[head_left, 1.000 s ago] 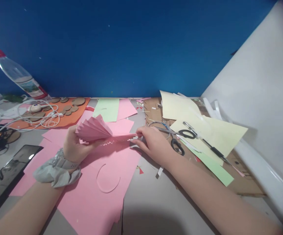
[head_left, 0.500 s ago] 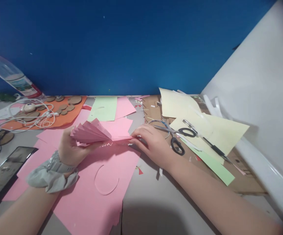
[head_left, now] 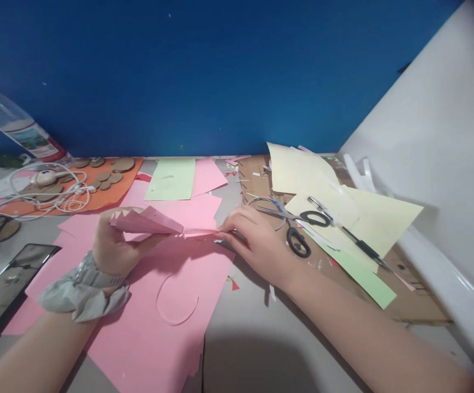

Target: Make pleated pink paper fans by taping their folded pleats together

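Pleated paper [head_left: 147, 220] stretches from left hand [head_left: 116, 251] to right hand [head_left: 257, 245]

The left hand is closed round the fanned end, thumb below and fingers behind, likely to keep the folds bunched. The right hand pinches the other, flatter end between thumb and fingertips, with next to no gap; this seems to steady the narrow part while the left hand minds the fan. How much paper the right fingertips cover, I cannot tell.

The paper is held up over pink sheets [head_left: 155, 349], its shadow falling on them, perhaps to leave room for the fingers beneath. A thin curved strip [head_left: 174, 324] lies on those sheets, nearer the person.

Just beyond the right hand, scissors [head_left: 292, 216] rest with their handles turned toward the surface's right edge, seemingly within easy reach. Past them, a pen [head_left: 362, 245] lies on cream paper [head_left: 401, 213], a green strip [head_left: 368, 281] beside it, all over cardboard [head_left: 421, 308] that probably shields the surface [head_left: 237, 319].

Toward the far edge, a green sheet [head_left: 171, 180] lies over pink paper. Farther left, an orange sheet [head_left: 118, 188] carries brown discs [head_left: 123, 165]; a phone [head_left: 11, 278] lies nearer the person.
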